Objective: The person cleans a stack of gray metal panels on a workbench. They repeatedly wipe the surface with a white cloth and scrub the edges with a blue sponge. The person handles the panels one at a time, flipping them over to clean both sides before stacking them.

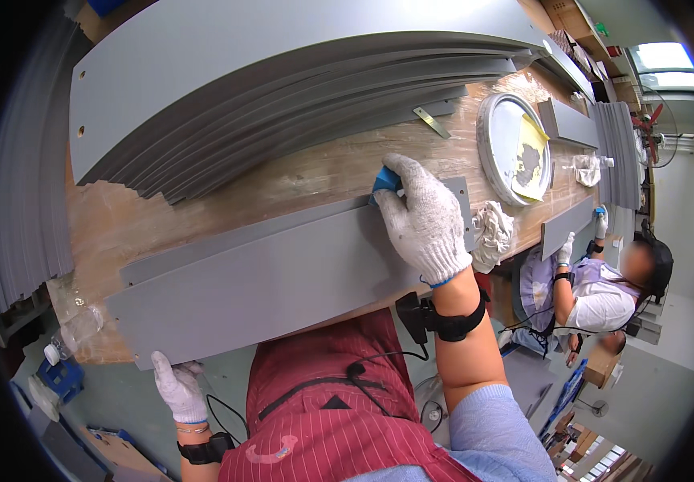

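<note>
A gray board (266, 281) is steadied on a wooden surface (282, 185), its near left corner pinched between the thumb and fingers of the gloved left hand (178, 387); a blue pad (386, 183) is gripped by the closed right hand (425, 217) at the board's far edge. Whether the pad is pressed down cannot be told. A second board (226, 244) is mostly covered beneath.

Should the left hand's hold slacken, the upper board could be slid or tipped, as the held corner juts past the surface; its face could be scratched by grit caught under the pad.

A rag (491, 237) is left crumpled just right of the right hand; beyond it, a yellow sheet (531, 157) is set on a round lid (501, 128). A large stack of boards (282, 48) is piled beyond both hands. Farther right, another board (565, 226) is held by a co-worker (604, 297); a blue crate (61, 379) is seen left of the left hand.
</note>
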Demonstrator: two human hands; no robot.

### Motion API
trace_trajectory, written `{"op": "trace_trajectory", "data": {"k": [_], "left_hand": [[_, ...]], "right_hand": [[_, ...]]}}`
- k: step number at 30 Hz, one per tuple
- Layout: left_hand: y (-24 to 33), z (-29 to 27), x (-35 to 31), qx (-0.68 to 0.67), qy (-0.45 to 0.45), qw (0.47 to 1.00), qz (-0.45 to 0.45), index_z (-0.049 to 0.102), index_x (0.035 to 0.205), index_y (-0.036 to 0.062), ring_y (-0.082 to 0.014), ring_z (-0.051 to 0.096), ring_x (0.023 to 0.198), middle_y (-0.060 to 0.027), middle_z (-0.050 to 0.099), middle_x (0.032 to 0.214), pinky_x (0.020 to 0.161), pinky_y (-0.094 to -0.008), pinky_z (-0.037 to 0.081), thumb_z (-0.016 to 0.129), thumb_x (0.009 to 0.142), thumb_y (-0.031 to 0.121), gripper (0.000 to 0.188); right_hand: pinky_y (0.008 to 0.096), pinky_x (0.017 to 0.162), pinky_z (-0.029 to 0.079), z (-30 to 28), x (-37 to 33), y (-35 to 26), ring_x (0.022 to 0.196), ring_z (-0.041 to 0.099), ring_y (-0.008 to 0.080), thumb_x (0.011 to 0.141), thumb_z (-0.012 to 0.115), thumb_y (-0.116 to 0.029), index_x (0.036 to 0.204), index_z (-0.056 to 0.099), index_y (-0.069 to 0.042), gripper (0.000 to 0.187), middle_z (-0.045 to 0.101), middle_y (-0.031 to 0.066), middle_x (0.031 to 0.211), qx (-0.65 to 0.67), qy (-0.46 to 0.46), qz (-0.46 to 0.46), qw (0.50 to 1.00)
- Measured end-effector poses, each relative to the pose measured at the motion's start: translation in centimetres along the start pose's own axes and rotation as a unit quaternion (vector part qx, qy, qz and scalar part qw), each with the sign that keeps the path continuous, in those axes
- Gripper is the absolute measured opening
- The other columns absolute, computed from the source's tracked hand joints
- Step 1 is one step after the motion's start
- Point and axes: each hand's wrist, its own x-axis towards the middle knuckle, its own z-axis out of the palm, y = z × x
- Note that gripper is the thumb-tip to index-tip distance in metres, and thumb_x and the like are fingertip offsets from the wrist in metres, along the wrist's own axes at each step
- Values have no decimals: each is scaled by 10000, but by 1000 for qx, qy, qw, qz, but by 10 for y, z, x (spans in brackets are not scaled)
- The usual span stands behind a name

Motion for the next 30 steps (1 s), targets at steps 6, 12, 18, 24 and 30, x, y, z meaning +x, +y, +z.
{"op": "trace_trajectory", "data": {"k": [6, 12, 18, 24, 30], "left_hand": [[0, 4, -2, -39, 2, 999, 0, 615, 1135, 78, -159, 520, 594, -45, 620, 782, 573, -316, 424, 548, 1019, 558, 499], [18, 64, -18, -112, 184, 976, -18, 625, 1070, 123, -130, 441, 552, 6, 530, 674, 558, -297, 365, 577, 1004, 576, 460], [26, 35, -26, -51, 79, 994, -48, 604, 952, 147, -109, 426, 539, 35, 472, 637, 549, -298, 353, 588, 1008, 558, 414], [11, 69, -52, -51, 69, 992, -90, 624, 948, 157, -132, 461, 552, 28, 498, 644, 563, -314, 382, 610, 989, 575, 420], [2, 96, -61, -20, 77, 991, -106, 609, 931, 167, -130, 456, 571, 29, 484, 669, 567, -312, 384, 629, 963, 606, 440]], "right_hand": [[453, 844, 553, -41, 10, 62, 967, 693, 397, 897, 692, -149, 1200, 648, -45, 323, 713, 214, 1063, -16, 21, 65, 998], [410, 805, 565, -61, 12, 96, 875, 713, 343, 915, 675, -144, 1249, 650, -31, 354, 719, 203, 1051, 19, 57, 56, 997], [357, 858, 541, -73, 4, 119, 915, 680, 238, 893, 710, -95, 1280, 637, -10, 402, 699, 149, 1076, 119, 108, 91, 983], [352, 914, 519, -81, -9, 155, 978, 658, 232, 890, 703, -63, 1278, 633, -4, 399, 680, 153, 1116, 147, 120, 129, 973], [357, 879, 533, -80, 1, 164, 939, 670, 243, 886, 709, -84, 1271, 638, -9, 399, 685, 153, 1098, 147, 140, 116, 972]]}}
